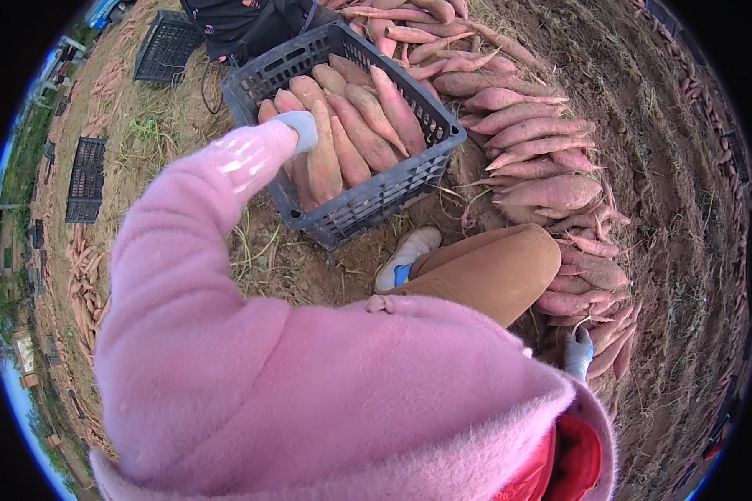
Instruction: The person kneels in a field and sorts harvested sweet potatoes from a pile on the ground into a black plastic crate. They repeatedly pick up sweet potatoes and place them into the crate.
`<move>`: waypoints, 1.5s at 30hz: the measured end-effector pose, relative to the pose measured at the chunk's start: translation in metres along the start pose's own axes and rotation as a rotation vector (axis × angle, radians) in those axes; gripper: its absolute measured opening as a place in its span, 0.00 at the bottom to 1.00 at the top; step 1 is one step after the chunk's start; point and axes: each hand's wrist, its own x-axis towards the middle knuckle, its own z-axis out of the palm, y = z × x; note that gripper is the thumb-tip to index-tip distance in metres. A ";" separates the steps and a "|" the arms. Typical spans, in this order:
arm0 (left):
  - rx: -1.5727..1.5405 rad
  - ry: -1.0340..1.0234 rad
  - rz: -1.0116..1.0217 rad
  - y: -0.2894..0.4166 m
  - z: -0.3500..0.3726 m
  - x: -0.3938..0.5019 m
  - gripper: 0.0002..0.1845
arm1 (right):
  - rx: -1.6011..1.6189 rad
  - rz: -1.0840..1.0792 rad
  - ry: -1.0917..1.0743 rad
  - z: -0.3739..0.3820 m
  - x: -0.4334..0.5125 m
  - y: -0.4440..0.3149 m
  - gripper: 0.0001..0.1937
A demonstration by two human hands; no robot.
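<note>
My left hand (301,129), in a light grey glove, reaches over the near left side of a black plastic crate (376,203). It touches or lies just above the sweet potatoes inside, beside a long upright-lying sweet potato (323,156). Its fingers are mostly hidden, so whether it grips one cannot be seen. Several reddish sweet potatoes (363,131) lie side by side in the crate. Low on the right, my gloved right hand (578,352) is down at the end of a long row of sweet potatoes (548,191). A thin root or stem shows at its fingertips; its grip is unclear.
A dark bag (244,28) stands against the crate's far side. Other black crates (169,47) (86,178) sit on the soil to the left, near another row of sweet potatoes (86,282). My bent knee (507,263) and shoe (407,253) are between crate and row. Furrowed soil (670,206) spreads rightward.
</note>
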 end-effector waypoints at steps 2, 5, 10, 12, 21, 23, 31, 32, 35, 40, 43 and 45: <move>-0.005 0.315 0.192 0.012 -0.004 -0.003 0.16 | 0.047 0.023 -0.013 0.002 0.000 0.012 0.19; 0.187 0.272 0.444 0.020 0.005 -0.013 0.19 | 0.024 -0.060 -0.005 0.003 0.001 0.016 0.18; 0.476 -0.109 0.324 0.009 0.018 -0.042 0.27 | 0.137 -0.008 -0.033 0.001 -0.005 0.009 0.17; 0.546 -0.166 0.368 0.005 0.018 -0.055 0.31 | 0.143 -0.001 -0.062 0.001 -0.006 0.010 0.17; 0.344 0.056 0.342 0.018 0.049 -0.064 0.25 | 0.150 0.119 0.005 -0.002 -0.012 0.004 0.22; 0.415 -0.029 0.342 0.019 0.043 -0.054 0.23 | 0.012 0.061 0.131 -0.013 -0.024 -0.001 0.22; 0.168 -0.023 0.334 0.064 -0.019 -0.050 0.11 | -0.096 0.679 0.521 -0.124 -0.068 0.035 0.22; -0.039 0.083 0.445 0.083 -0.021 -0.047 0.12 | -0.112 0.728 0.549 -0.136 -0.069 0.042 0.22; -0.575 0.260 0.672 0.152 -0.008 -0.054 0.16 | -0.153 0.866 0.617 -0.149 -0.065 0.042 0.23; -0.688 -0.075 0.990 0.313 0.058 -0.107 0.17 | -0.086 0.633 0.354 -0.068 -0.031 -0.026 0.36; -0.180 0.421 1.332 0.376 0.087 -0.133 0.14 | -0.166 0.791 0.273 -0.015 -0.019 -0.058 0.49; -0.064 0.483 1.301 0.393 0.096 -0.137 0.11 | -0.081 0.751 0.375 -0.006 -0.017 -0.049 0.54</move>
